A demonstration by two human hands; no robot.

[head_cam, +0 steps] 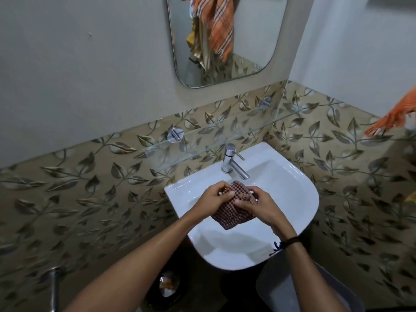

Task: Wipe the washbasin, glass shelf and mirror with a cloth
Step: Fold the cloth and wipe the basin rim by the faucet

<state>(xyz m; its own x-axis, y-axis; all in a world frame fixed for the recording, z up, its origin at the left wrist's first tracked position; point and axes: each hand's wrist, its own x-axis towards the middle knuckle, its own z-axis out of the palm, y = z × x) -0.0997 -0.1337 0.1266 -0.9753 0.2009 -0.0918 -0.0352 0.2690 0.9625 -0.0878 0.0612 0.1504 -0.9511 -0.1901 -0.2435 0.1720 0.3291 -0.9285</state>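
Note:
A brown checked cloth (231, 213) is bunched between both hands above the white washbasin (299, 194). My left hand (213, 199) grips its left side, thumb on top. My right hand (258, 207) grips its right side, fingers curled over the fabric. Part of the cloth hangs below my hands over the bowl. A clear glass shelf (202, 140) runs along the tiled wall just above the basin. The mirror (247, 41) hangs higher on the grey wall and reflects an orange checked towel.
A chrome tap (231, 161) stands at the back of the basin. Two chrome brackets (174, 135) hold the shelf. An orange towel (391, 118) hangs at the right edge. A dark bin (167, 287) sits on the floor under the basin, and a metal pipe (54, 287) rises at lower left.

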